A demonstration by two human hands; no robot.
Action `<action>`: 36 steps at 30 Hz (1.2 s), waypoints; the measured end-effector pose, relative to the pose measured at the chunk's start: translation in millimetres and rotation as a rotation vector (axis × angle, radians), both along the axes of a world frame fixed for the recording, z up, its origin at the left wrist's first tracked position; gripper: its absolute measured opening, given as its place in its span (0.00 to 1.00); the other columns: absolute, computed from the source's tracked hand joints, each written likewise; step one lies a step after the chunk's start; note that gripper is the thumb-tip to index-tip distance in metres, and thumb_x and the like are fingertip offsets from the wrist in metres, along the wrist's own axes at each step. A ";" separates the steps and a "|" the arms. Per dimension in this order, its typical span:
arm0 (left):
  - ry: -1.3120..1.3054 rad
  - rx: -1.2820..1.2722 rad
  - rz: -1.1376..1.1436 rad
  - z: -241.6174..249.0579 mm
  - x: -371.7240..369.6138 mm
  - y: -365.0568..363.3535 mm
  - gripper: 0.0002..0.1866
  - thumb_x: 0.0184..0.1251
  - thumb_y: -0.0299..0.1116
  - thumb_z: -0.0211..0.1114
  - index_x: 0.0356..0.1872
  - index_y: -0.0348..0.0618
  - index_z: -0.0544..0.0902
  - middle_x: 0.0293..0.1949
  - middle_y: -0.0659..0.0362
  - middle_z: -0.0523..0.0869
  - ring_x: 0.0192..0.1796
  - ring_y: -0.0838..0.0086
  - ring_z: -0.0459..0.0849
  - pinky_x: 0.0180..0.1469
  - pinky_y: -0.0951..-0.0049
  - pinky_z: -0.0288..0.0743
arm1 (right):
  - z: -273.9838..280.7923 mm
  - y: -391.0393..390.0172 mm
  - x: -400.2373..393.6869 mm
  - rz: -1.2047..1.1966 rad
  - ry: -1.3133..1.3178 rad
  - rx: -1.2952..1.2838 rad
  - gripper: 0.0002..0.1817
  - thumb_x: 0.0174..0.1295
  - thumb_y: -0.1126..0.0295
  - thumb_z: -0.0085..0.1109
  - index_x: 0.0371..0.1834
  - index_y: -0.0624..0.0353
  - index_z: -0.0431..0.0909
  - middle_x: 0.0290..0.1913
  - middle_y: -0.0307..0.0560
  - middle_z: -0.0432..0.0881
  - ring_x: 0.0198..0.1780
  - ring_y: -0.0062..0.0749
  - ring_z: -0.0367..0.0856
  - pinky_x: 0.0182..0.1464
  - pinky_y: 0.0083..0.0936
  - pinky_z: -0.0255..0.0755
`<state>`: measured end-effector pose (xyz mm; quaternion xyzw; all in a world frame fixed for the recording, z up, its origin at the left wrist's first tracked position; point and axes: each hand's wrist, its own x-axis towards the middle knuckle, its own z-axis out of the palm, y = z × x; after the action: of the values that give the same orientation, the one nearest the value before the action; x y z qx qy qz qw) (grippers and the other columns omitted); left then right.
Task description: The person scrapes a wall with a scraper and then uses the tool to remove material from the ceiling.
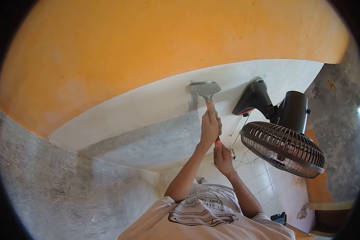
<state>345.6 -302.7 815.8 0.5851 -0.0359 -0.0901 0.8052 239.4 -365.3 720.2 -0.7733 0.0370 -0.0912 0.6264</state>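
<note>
Both my hands are closed around the long handle of a wide-bladed scraper (206,89). My left hand (210,127) grips it higher up, just under the metal head. Lower down, my right hand (223,158) wraps the red and black end of the handle. The blade lies against the white painted band of the wall (156,102), below its border with the orange paint. A short grey strip shows beside the blade, and a larger bare grey patch (160,134) spreads below it to the left.
A black wall fan (284,148) juts out close to the right of my hands, its bracket (252,96) on the white band. Loose cords (246,160) hang beneath it. A rough grey wall (68,172) stands at left, and white tiles (264,182) show below right.
</note>
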 end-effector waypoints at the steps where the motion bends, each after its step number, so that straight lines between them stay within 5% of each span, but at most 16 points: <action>1: -0.003 0.000 0.000 -5.5 0.0 -0.2 0.30 0.78 0.64 0.42 0.23 0.51 0.58 0.12 0.71 0.54 0.11 0.86 0.51 0.12 0.78 0.43 | -2.1 0.9 -1.2 -0.002 0.006 0.005 0.28 0.80 0.48 0.35 0.27 0.58 0.67 0.14 0.32 0.63 0.15 0.14 0.61 0.18 0.21 0.57; 3: 0.014 0.019 -0.024 -9.9 2.5 -1.0 0.29 0.81 0.59 0.40 0.22 0.50 0.59 0.09 0.69 0.58 0.08 0.84 0.55 0.10 0.77 0.49 | -0.7 -0.2 -0.8 -0.011 0.011 0.008 0.28 0.80 0.48 0.36 0.27 0.58 0.66 0.14 0.32 0.63 0.15 0.14 0.61 0.18 0.21 0.57; 6: -0.010 -0.035 -0.036 -0.4 3.4 -5.4 0.29 0.79 0.64 0.42 0.23 0.52 0.57 0.12 0.71 0.55 0.11 0.86 0.51 0.12 0.78 0.43 | 10.4 -4.6 -0.6 -0.025 0.041 0.034 0.29 0.80 0.48 0.36 0.25 0.57 0.66 0.14 0.32 0.63 0.14 0.14 0.61 0.18 0.21 0.56; 11: 0.053 -0.037 -0.039 -9.3 -2.9 -5.6 0.29 0.79 0.63 0.41 0.23 0.53 0.57 0.12 0.71 0.54 0.11 0.87 0.51 0.13 0.78 0.43 | 14.4 -9.1 -11.4 0.038 0.119 0.060 0.27 0.80 0.49 0.37 0.31 0.61 0.70 0.17 0.34 0.67 0.19 0.17 0.65 0.22 0.24 0.60; 14: 0.036 -0.036 -0.045 -5.8 1.2 -4.4 0.29 0.80 0.62 0.41 0.23 0.52 0.57 0.12 0.71 0.54 0.11 0.87 0.51 0.13 0.79 0.43 | -6.3 -5.2 -5.1 -0.018 0.025 0.013 0.29 0.80 0.47 0.36 0.24 0.58 0.65 0.14 0.32 0.64 0.15 0.15 0.62 0.20 0.21 0.57; 23: 0.038 -0.031 -0.073 -15.9 -2.7 -0.1 0.30 0.78 0.65 0.42 0.24 0.51 0.58 0.13 0.71 0.55 0.12 0.87 0.52 0.13 0.78 0.44 | 12.6 -0.8 -12.3 0.001 0.056 0.106 0.28 0.80 0.47 0.38 0.26 0.57 0.66 0.14 0.32 0.63 0.15 0.15 0.63 0.18 0.19 0.57; 28: 0.082 -0.046 -0.071 12.5 4.7 -1.5 0.30 0.77 0.65 0.43 0.24 0.51 0.59 0.13 0.70 0.54 0.12 0.86 0.51 0.13 0.78 0.43 | 27.4 -5.2 -5.6 0.016 0.133 0.094 0.27 0.79 0.48 0.39 0.31 0.60 0.70 0.16 0.33 0.65 0.17 0.16 0.64 0.21 0.23 0.59; 36: 0.056 -0.045 -0.062 -6.9 1.3 1.1 0.29 0.79 0.63 0.43 0.24 0.51 0.58 0.13 0.70 0.54 0.12 0.87 0.51 0.13 0.78 0.43 | 10.7 -1.1 -10.9 0.029 0.109 0.058 0.23 0.80 0.55 0.39 0.34 0.64 0.70 0.17 0.40 0.68 0.19 0.23 0.66 0.23 0.30 0.60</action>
<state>347.0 -301.6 808.9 0.5627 -0.0334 -0.1304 0.8157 228.5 -366.4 730.9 -0.7591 0.0622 -0.0386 0.6468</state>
